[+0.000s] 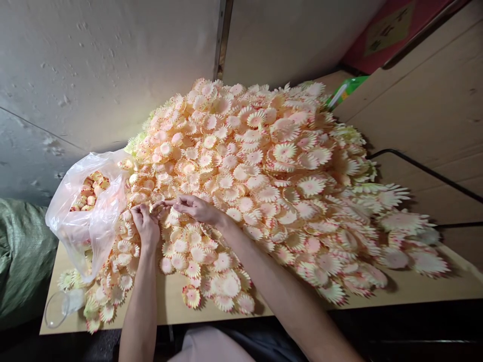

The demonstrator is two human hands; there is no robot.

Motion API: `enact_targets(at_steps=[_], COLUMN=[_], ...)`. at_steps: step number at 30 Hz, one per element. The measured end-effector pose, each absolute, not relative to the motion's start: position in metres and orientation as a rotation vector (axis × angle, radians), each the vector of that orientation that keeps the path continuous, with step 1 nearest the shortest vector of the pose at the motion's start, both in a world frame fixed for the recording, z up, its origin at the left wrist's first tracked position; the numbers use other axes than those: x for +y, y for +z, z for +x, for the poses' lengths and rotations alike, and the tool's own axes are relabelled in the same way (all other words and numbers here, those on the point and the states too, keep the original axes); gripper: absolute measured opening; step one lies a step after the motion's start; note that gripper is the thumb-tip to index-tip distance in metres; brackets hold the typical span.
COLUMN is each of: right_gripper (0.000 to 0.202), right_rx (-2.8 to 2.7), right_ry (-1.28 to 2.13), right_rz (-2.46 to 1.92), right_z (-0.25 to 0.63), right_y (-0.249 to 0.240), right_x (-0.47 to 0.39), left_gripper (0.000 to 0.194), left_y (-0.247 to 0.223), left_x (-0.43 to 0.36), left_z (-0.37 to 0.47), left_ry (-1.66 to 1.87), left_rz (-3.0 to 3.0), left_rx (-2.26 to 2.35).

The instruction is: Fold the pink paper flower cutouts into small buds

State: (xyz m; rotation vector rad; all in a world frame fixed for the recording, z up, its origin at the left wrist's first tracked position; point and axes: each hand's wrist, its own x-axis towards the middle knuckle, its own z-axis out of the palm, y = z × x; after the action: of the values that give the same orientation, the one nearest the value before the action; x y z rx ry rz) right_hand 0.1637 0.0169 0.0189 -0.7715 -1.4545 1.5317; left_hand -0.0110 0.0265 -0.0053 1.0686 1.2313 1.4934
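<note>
A large heap of pale pink and cream scalloped flower pieces (264,193) covers most of the table. At its left front part, my left hand (146,224) is closed, thumb and fingers pinched at the edge of the pieces. Just right of it my right hand (194,207) reaches in from the right, its fingers pressed together and pointing toward the left hand. Whatever lies between the fingertips is too small to make out. Left of my hands stands an open clear plastic bag (109,216) with several small rolled red-and-cream pieces (89,193) inside.
A clear plastic cup (57,309) lies at the front left corner of the wooden table (171,306). A green woven sack (22,261) is at far left. Behind rises a grey wall (113,65); cardboard (426,110) and a dark bent rod (422,173) are at right.
</note>
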Motion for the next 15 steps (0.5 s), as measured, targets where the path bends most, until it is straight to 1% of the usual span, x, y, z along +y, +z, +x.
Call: enact_targets(at_steps=[3,8,13,15], right_gripper=[0.037,0.045,0.055,0.054], right_rx=[-1.393,-1.296,-1.23,-1.253], right_ry=[1.468,1.329,1.201,1.109], right_rz=[-0.792,-1.026,-0.953,-0.918], right_z=[0.162,0.155,0.15,0.15], right_y=[0.018,0.006,0.006,0.016], right_x=[0.016,0.019,0.019,0.018], left_gripper=[0.04,0.038,0.032,0.031], left_y=[-0.003,-0.001,-0.004,-0.006], left_x=[0.026,0.025,0.025,0.025], left_z=[-0.01,-0.007,-0.008,-0.009], left_ry=[1.505,1.486,1.455,1.451], left_rz=[1.089,1.099,1.221,1.271], left_rx=[1.239,1.182,1.214,1.224])
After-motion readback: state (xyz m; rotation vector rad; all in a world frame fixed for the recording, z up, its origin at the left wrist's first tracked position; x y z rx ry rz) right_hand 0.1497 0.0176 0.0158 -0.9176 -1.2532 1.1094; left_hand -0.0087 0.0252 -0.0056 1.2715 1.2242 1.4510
